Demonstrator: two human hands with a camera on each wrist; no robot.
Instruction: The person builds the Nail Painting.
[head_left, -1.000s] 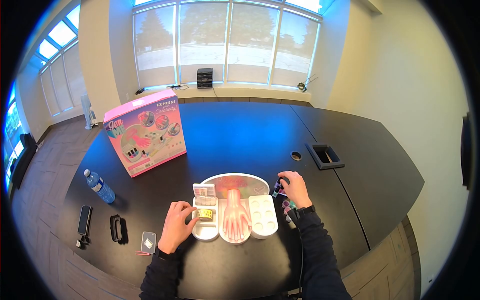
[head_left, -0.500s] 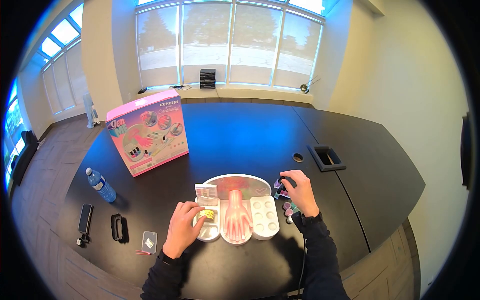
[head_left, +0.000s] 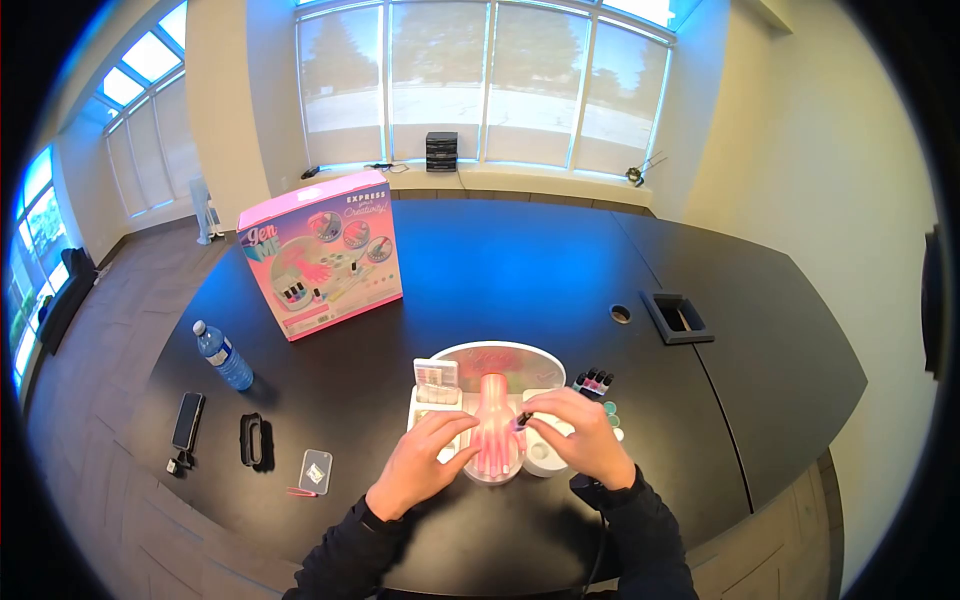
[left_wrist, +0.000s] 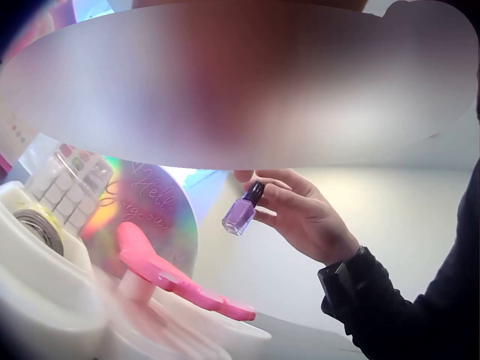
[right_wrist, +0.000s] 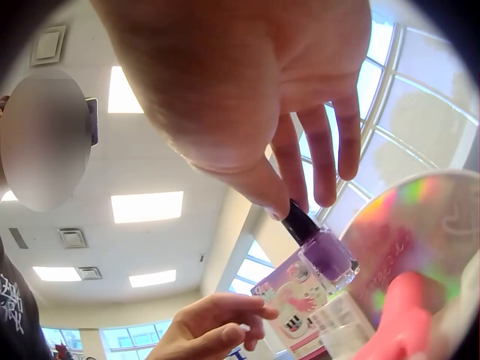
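My right hand (head_left: 582,432) pinches a purple nail polish bottle (right_wrist: 330,259) by its black cap, with thumb and fingertips. The bottle hangs tilted, base down, over the pink model hand (head_left: 492,445). That model hand lies palm down in the middle of a white nail stand (left_wrist: 247,339). My left hand (head_left: 425,462) hovers at the left side of the model hand, fingers loosely bent and nothing between them. It covers part of the stand's left tray in the head view. A roll of yellow patterned tape (left_wrist: 39,231) sits in that tray, beside a pack of nail tips (head_left: 436,373).
More polish bottles (head_left: 593,382) stand right of the stand, near small round pots (head_left: 611,412). A pink box (head_left: 325,260) stands back left. Further left lie a water bottle (head_left: 224,357), a phone (head_left: 187,420), a black band (head_left: 251,440), a small case (head_left: 316,471) and pink tweezers (head_left: 300,492).
My right hand has lifted the purple polish bottle from the group on the right and carried it left over the model hand. My left hand has moved right, away from the tape roll.
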